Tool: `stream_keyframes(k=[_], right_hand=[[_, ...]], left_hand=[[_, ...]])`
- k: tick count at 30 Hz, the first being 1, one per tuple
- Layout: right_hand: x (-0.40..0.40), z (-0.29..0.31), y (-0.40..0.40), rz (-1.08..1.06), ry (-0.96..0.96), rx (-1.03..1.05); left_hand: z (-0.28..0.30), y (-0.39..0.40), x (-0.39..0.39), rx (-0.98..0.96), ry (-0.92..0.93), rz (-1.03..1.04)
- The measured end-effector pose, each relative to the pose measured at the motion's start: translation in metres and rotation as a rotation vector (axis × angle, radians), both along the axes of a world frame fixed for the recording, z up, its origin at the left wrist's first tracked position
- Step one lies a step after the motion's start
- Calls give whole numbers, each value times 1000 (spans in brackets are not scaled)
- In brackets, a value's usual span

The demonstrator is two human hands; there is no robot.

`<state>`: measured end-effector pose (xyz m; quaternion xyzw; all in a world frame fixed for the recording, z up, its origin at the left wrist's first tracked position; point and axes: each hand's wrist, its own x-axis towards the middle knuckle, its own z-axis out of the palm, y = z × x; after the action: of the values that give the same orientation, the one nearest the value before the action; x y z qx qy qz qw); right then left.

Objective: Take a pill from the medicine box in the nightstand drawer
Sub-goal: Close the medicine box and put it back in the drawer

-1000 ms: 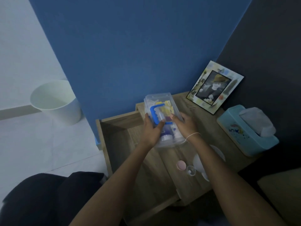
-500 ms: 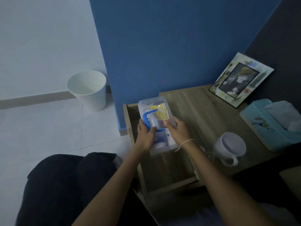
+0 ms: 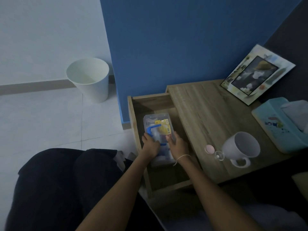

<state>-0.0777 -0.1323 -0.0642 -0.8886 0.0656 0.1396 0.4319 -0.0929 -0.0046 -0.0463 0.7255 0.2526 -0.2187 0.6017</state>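
Low in the frame, dark-clothed knees and two bare forearms reaching up toward centre. Left hand in a narrow grip clasped on the near left edge of the medicine box; right hand clasped on its near right edge, thin white string at the wrist. Box inside the open drawer, centre of frame; resting on the drawer floor or just above, cannot tell.

Best handled level, both grips low on the side walls, clear of the blue handle so the lid stays free.

Through the clear lid: yellow packet and small bottles, contents unclear. Right of centre on the counter: pink cap, small clear cup, white mug apparently empty, tissue box. Upper left, white bin on the floor.
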Motion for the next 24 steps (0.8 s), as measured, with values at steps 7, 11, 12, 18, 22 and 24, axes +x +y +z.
stream_keyframes(k=[7, 11, 12, 18, 22, 24], right_hand=[[8, -18, 0, -61, 74, 109], [11, -27, -2, -59, 101, 159], [10, -29, -3, -50, 98, 119], [11, -43, 7, 293, -130, -473], [8, -54, 4, 451, -218, -739], [7, -55, 6, 424, -208, -702]], left_hand=[[-16, -11, 8, 54, 46, -65], [-24, -15, 6, 92, 5, -109], [-25, -15, 5, 93, -4, -110], [-38, -23, -6, 641, -245, -348], [-43, -16, -6, 771, -331, -492], [-42, -15, -7, 803, -316, -552]])
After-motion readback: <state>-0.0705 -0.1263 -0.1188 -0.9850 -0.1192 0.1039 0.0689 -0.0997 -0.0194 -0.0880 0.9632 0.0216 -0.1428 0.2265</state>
